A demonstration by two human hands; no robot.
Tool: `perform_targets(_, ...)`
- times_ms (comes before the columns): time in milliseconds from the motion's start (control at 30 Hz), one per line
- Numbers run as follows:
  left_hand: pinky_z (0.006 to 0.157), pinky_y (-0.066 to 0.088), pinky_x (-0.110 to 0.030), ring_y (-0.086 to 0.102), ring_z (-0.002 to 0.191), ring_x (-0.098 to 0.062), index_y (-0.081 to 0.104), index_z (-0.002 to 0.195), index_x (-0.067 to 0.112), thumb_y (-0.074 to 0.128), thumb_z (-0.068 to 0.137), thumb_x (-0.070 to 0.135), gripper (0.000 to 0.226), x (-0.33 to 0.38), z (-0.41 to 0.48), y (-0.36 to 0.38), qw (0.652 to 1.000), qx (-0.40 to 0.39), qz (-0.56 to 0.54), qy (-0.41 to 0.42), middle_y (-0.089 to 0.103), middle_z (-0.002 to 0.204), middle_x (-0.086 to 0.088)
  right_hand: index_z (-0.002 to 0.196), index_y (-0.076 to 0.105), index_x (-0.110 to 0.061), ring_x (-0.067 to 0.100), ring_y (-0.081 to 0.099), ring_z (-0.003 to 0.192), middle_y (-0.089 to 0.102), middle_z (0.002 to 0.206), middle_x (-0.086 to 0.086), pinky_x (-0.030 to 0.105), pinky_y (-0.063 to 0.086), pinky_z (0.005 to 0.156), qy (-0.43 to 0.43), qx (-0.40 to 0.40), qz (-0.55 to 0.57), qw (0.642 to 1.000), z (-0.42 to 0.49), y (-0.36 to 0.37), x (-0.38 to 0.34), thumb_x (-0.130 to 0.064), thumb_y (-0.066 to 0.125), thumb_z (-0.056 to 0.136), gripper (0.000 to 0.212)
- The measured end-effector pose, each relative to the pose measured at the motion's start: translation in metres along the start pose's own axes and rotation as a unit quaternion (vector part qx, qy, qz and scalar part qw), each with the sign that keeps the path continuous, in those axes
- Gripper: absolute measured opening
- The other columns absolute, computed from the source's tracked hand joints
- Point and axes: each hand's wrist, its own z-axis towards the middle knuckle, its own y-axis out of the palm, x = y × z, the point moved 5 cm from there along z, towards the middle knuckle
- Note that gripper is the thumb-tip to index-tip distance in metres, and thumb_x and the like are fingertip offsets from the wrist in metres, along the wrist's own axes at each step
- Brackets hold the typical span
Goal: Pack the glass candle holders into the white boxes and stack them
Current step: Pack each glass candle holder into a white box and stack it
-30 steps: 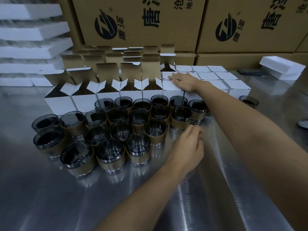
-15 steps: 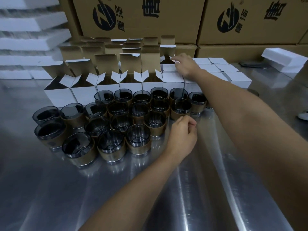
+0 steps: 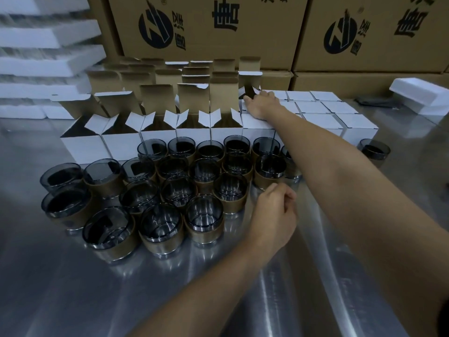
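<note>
Reaches further toward upper centre than before with right hand (image 3: 263, 105), fingers flat on closed white boxes (image 3: 313, 107), likely to shut the next lid (image 3: 250, 80), and hovers left hand (image 3: 272, 222), fingers curled empty, beside glass candle holders (image 3: 204, 212) mid-frame, ready to lift one.

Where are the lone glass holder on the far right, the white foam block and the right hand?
lone glass holder (image 3: 375, 152): head view, on its front wall.
white foam block (image 3: 422, 94): head view, on its top face.
right hand (image 3: 263, 105): head view, on the back of the hand.
</note>
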Motion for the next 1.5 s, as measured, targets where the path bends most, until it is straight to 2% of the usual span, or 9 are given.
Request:
perform_targets(267, 0.074, 0.050, -0.029, 0.061, 0.082, -0.021, 0.064, 0.093, 0.000, 0.045, 0.087, -0.007, 0.021, -0.001, 0.000, 0.001, 1.000, 0.003, -0.001, 0.008, 0.059, 0.096, -0.007, 0.141, 0.039, 0.001, 0.031, 0.036, 0.134, 0.021, 0.157, 0.009, 0.040, 0.032, 0.111, -0.088, 0.140, 0.144, 0.976, -0.008, -0.015, -0.003, -0.023, 0.031, 0.105, 0.044)
perform_targets(433, 0.077, 0.051, -0.032, 0.061, 0.084, -0.020, 0.063, 0.092, 0.001, 0.044, 0.086, -0.007, 0.022, -0.003, 0.003, 0.000, 1.000, -0.004, -0.009, 0.010, 0.062, 0.094, -0.009, 0.144, 0.036, 0.005, 0.024, 0.032, 0.140, 0.029, 0.154, 0.014, 0.023, 0.021, 0.114, -0.129, 0.329, 0.267, 0.897, -0.049, -0.058, -0.004, -0.010, 0.032, 0.103, 0.043)
perform_targets(533, 0.082, 0.051, -0.036, 0.062, 0.086, -0.022, 0.064, 0.091, 0.002, 0.046, 0.086, -0.006, 0.021, 0.000, 0.003, -0.002, 1.000, 0.013, -0.018, 0.019, 0.065, 0.092, -0.011, 0.137, 0.047, 0.005, 0.019, 0.042, 0.131, 0.041, 0.145, 0.014, 0.018, 0.029, 0.111, -0.110, 0.392, 0.354, 0.842, -0.091, -0.082, 0.000, -0.009, 0.035, 0.102, 0.039)
perform_targets(633, 0.085, 0.051, -0.039, 0.064, 0.089, -0.025, 0.064, 0.092, 0.001, 0.044, 0.087, -0.007, 0.022, 0.004, 0.001, -0.008, 0.998, 0.038, -0.041, 0.026, 0.067, 0.091, -0.012, 0.122, 0.062, 0.001, -0.005, 0.047, 0.105, 0.052, 0.132, 0.005, 0.000, 0.033, 0.085, -0.052, 0.430, 0.463, 0.773, -0.147, -0.092, 0.011, -0.013, 0.040, 0.103, 0.032)
perform_targets(733, 0.080, 0.053, -0.030, 0.065, 0.081, -0.011, 0.063, 0.092, 0.003, 0.043, 0.091, -0.009, 0.024, 0.010, -0.008, -0.019, 0.991, 0.066, -0.114, 0.029, 0.066, 0.088, -0.008, 0.113, 0.071, -0.004, -0.006, 0.048, 0.102, 0.057, 0.124, -0.003, -0.001, 0.033, 0.080, -0.010, 0.415, 0.529, 0.740, -0.206, -0.084, 0.018, -0.020, 0.047, 0.102, 0.031)
perform_targets(967, 0.070, 0.038, -0.017, 0.048, 0.075, -0.004, 0.050, 0.092, 0.012, 0.046, 0.091, 0.002, 0.011, 0.028, -0.045, -0.056, 0.968, 0.151, -0.083, 0.183, 0.049, 0.083, 0.009, 0.110, 0.071, -0.005, -0.006, 0.055, 0.095, 0.060, 0.107, -0.004, 0.009, 0.043, 0.074, -0.086, 0.382, 0.504, 0.770, -0.307, -0.046, 0.033, 0.001, 0.055, 0.089, 0.028)
perform_targets(1133, 0.073, 0.041, -0.023, 0.046, 0.078, -0.018, 0.042, 0.093, 0.009, 0.057, 0.093, 0.015, 0.016, 0.035, -0.042, -0.055, 0.972, 0.173, -0.084, 0.138, 0.039, 0.096, -0.007, 0.097, 0.069, -0.002, -0.004, 0.050, 0.092, 0.048, 0.103, -0.009, 0.013, 0.042, 0.073, -0.104, 0.361, 0.473, 0.797, -0.325, -0.007, 0.050, 0.005, 0.049, 0.078, 0.028)
perform_targets(1333, 0.072, 0.040, -0.013, 0.045, 0.079, -0.009, 0.039, 0.101, 0.013, 0.078, 0.080, 0.021, 0.045, 0.028, -0.039, -0.056, 0.981, 0.161, -0.060, 0.094, 0.043, 0.102, -0.009, 0.115, 0.068, 0.000, 0.000, 0.047, 0.083, 0.048, 0.097, 0.003, 0.011, 0.037, 0.066, -0.162, 0.369, 0.402, 0.822, -0.329, -0.021, 0.054, 0.003, 0.046, 0.081, 0.040)
perform_targets(1500, 0.065, 0.040, -0.021, 0.044, 0.069, -0.004, 0.040, 0.100, 0.012, 0.055, 0.094, 0.022, 0.018, 0.027, -0.041, -0.058, 0.973, 0.191, -0.098, 0.089, 0.045, 0.080, 0.006, 0.126, 0.063, -0.006, 0.002, 0.043, 0.065, 0.046, 0.075, -0.005, 0.012, 0.035, 0.065, -0.108, 0.331, 0.421, 0.837, -0.320, -0.016, 0.067, -0.004, 0.051, 0.091, 0.037)
